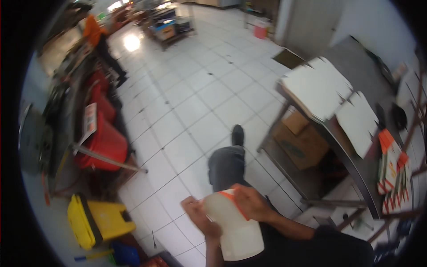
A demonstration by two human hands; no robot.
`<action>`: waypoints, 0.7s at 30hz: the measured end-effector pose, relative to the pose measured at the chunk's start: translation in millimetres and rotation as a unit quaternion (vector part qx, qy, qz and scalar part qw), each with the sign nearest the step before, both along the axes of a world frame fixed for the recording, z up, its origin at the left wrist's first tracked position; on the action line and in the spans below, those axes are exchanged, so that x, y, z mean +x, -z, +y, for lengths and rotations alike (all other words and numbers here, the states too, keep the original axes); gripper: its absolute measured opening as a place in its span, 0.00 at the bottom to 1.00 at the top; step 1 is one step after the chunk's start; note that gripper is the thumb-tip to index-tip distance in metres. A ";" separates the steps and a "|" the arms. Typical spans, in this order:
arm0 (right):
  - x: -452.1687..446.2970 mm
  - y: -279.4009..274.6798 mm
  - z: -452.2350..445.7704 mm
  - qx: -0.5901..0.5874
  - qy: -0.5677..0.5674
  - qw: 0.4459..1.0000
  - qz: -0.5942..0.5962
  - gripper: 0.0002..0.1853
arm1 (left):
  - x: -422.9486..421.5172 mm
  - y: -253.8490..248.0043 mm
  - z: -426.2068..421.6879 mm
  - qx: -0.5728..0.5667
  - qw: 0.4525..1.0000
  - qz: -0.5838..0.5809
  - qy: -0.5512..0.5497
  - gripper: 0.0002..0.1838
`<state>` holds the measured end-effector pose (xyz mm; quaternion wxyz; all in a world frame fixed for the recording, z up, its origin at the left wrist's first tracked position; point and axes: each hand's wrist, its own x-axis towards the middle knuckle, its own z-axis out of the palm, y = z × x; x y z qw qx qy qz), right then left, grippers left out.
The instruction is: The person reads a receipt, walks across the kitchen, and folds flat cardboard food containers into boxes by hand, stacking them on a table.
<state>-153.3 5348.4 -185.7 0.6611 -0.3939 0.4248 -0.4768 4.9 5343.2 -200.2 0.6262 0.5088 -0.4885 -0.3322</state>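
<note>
At the lower middle of the head view I hold a pale cardboard box (238,238) with orange along its upper edge, partly folded and curved. My left hand (200,218) is closed on its left side. On its top right edge, my right hand (254,204) has its fingers closed around the orange part. The box is in front of my body, above my legs, and motion blurs it a little. The inner faces of the fingers are hidden.
At right, a table (356,167) bears stacked white cardboard blanks (318,86) and orange-and-white boxes (391,178), with a brown carton (302,140) beneath. On the left are a red bin (106,144) and a yellow bin (104,218). A person in orange (94,31) stands farther back.
</note>
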 end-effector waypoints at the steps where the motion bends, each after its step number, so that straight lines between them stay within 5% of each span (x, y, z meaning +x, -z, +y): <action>1: 6.9 -3.8 0.5 -0.024 0.020 0.999 0.044 0.16 | 0.4 -1.8 4.4 0.058 0.980 0.193 0.004 0.08; 2: 10.6 -8.0 -2.5 -0.051 0.037 0.994 0.089 0.18 | -5.2 -19.7 1.3 0.053 0.928 0.367 0.025 0.09; 5: 11.8 -1.5 -2.0 -0.202 0.074 0.961 0.174 0.19 | -1.9 -23.2 1.0 0.225 0.958 0.169 0.050 0.13; 9: 2.9 -27.2 -2.1 -0.016 -0.034 0.998 0.047 0.19 | 1.7 -12.6 0.0 0.153 0.983 0.057 0.082 0.12; 12: -3.3 -23.4 -2.6 -0.145 0.019 0.981 0.131 0.20 | 4.4 -15.2 -0.8 0.150 0.980 0.060 0.115 0.11; 14: -13.8 -26.6 -5.5 -0.168 0.100 0.965 0.175 0.22 | -7.1 -20.5 11.4 0.171 0.963 -0.065 0.196 0.17; 16: -26.0 -28.2 -12.8 -0.157 0.153 0.961 0.167 0.23 | -5.4 -24.5 14.9 0.234 0.934 -0.024 0.268 0.20; 18: -31.6 -21.8 -18.9 -0.103 0.181 0.973 0.104 0.22 | 14.2 -27.9 15.5 0.351 0.861 0.176 0.324 0.19; 19: -30.5 -16.8 -20.7 -0.037 0.193 0.980 0.042 0.22 | 17.9 -34.5 18.1 0.216 0.921 -0.103 0.307 0.18; 21: -25.5 -9.4 -26.5 0.087 0.206 0.971 -0.087 0.22 | 35.0 -17.0 16.7 0.226 0.899 -0.183 0.327 0.20</action>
